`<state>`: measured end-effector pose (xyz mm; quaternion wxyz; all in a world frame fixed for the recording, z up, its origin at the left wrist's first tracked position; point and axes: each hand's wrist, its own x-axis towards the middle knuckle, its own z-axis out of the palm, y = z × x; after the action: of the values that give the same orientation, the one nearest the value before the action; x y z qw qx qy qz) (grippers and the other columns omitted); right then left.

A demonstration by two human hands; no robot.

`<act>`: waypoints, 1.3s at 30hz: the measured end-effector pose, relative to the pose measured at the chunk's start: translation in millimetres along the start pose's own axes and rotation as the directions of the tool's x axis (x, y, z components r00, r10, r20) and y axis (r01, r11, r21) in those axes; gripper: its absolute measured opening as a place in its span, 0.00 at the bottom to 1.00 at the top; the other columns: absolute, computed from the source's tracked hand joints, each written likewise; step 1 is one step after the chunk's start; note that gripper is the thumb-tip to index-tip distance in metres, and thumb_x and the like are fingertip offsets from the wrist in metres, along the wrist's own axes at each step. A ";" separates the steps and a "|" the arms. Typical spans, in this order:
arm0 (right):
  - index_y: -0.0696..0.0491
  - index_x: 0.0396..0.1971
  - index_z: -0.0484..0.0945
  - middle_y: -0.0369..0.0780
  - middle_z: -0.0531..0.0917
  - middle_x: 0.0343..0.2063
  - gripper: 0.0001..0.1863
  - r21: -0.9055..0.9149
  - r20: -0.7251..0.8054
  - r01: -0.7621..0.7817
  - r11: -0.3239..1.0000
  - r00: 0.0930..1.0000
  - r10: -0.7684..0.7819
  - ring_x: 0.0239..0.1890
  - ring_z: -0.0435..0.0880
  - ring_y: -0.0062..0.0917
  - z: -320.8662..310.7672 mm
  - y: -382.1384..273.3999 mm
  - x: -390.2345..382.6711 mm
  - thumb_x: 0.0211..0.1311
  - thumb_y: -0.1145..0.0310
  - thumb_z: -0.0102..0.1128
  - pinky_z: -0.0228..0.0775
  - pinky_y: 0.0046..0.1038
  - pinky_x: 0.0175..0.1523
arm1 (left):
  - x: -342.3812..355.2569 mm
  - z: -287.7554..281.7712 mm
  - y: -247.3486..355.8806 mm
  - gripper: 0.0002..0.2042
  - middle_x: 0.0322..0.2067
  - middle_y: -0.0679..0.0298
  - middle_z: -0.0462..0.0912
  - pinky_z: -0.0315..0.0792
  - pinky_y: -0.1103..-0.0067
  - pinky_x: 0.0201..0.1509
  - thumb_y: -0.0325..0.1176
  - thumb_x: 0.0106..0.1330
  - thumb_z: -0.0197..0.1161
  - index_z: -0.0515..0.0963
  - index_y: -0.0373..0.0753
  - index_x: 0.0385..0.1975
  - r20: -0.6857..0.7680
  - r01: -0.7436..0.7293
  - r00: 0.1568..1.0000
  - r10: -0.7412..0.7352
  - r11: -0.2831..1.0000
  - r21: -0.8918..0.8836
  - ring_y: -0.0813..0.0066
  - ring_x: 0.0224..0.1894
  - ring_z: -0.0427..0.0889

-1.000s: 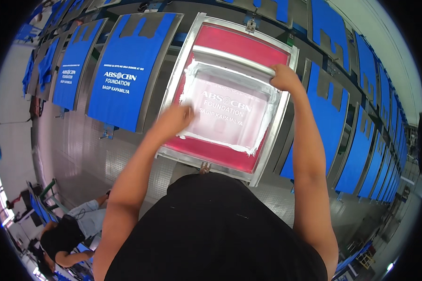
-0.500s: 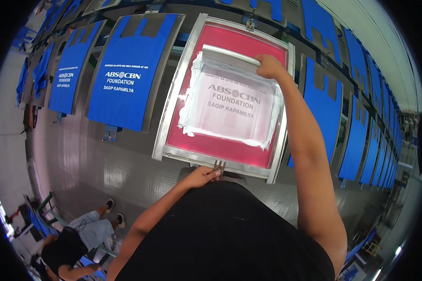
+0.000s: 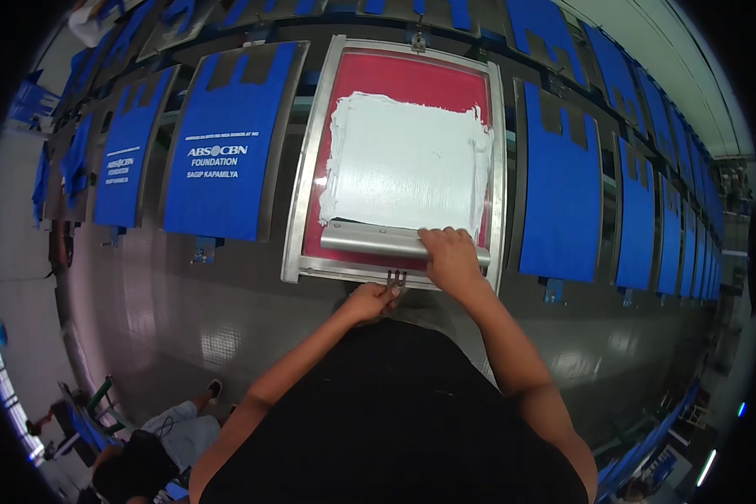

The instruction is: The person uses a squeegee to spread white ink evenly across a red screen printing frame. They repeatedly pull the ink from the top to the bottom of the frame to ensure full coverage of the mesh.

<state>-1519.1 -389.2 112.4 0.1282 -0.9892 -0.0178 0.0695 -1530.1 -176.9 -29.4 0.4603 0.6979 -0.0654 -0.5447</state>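
Note:
A metal-framed screen (image 3: 309, 168) with red mesh (image 3: 407, 76) lies in front of me, its middle covered by a thick sheet of white ink (image 3: 403, 160). My right hand (image 3: 452, 262) grips a long metal squeegee (image 3: 370, 242) lying across the screen's near end, below the ink. Just left of it and lower, my left hand (image 3: 370, 301) has its fingers closed on a small metal clamp (image 3: 396, 277) at the middle of the frame's front edge.
Boards with blue fabric (image 3: 559, 210) line both sides in rows, those on the left (image 3: 218, 210) bearing white print. More stand behind the screen. A person (image 3: 134, 466) in a black top and light shorts is at the lower left.
The squeegee has come from the screen's far end to its near end, leaving white ink over the lettering. My left hand has moved from above the screen down onto the front clamp.

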 end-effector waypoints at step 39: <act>0.60 0.36 0.83 0.38 0.85 0.30 0.17 0.918 0.090 -0.302 0.257 0.791 0.606 0.34 0.81 0.20 -3.5 244.4 -116.0 0.44 0.71 0.72 0.71 0.24 0.44 | 41.2 -26.6 81.9 0.24 0.47 0.51 0.81 0.70 0.77 0.53 0.42 0.69 0.57 0.70 0.29 0.57 -0.653 -0.379 0.679 0.334 0.922 0.077 0.71 0.49 0.79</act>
<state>-1629.2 -632.5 68.6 0.6119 -0.7180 0.3293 -0.0391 -1458.2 -232.6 -0.2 0.5731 0.8021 -0.0172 -0.1670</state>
